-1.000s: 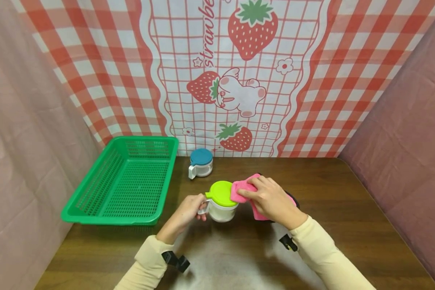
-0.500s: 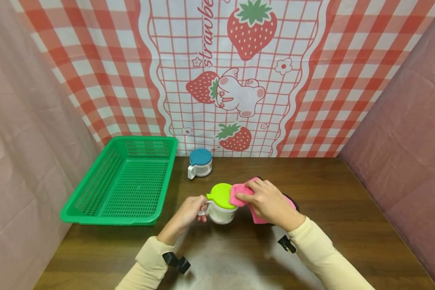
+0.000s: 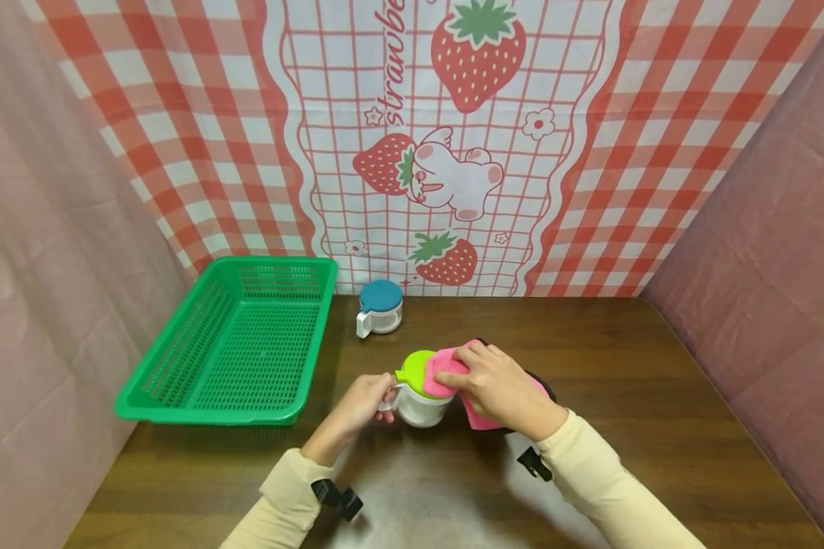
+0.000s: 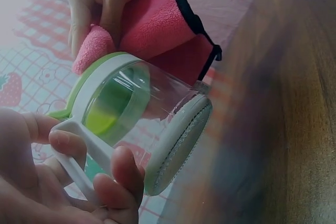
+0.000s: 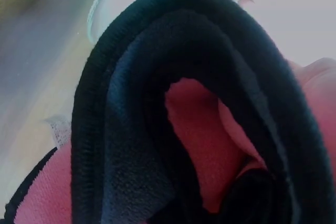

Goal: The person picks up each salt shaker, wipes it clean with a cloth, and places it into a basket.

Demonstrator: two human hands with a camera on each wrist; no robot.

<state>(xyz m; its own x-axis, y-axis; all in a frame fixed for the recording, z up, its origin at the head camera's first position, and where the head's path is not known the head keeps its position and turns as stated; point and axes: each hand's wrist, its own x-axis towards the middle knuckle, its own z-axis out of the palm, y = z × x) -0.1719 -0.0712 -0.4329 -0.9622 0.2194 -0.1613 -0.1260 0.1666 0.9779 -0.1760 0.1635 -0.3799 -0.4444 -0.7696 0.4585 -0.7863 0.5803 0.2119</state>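
My left hand grips the white handle of a clear seasoning jar with a lime-green lid. In the left wrist view the jar's white base shows, raised above the wood. My right hand pinches a pink cloth with a black edge and lays it over the right part of the lid. More of that cloth hangs below the right hand. In the right wrist view, the folded cloth fills most of the picture and hides much of the jar.
A second jar with a blue lid stands at the back of the brown table, by the patterned curtain. To the left sits a green plastic basket with slotted sides. Pink cloth walls close off both sides.
The right hand has shifted left and slightly toward me, so the cloth now covers more of the green lid. The jar has come slightly nearer in the left hand's grip.
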